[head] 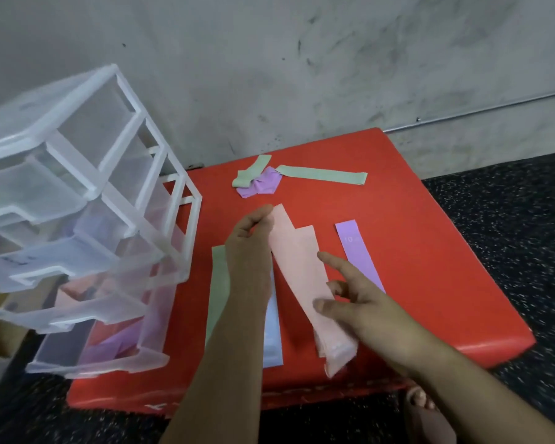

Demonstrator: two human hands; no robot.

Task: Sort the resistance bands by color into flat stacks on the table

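Note:
Two pink bands [302,277] lie overlapped in the middle of the red table [430,251]. My left hand [250,248] pinches the far end of the upper pink band. My right hand [359,302] rests on the pink bands' near half, thumb and fingers spread. A purple band [356,251] lies flat to the right. A green band [218,290] and a pale blue band [272,328] lie flat to the left, partly under my left forearm. At the far edge sit a crumpled green and purple pair [257,182] and a long green band [321,174].
A clear plastic drawer unit [87,219] stands on the table's left side, drawers pulled out, with pink and purple bands inside the lower ones. A grey wall rises behind. Dark speckled floor surrounds the table. A foot [423,411] shows below the near edge.

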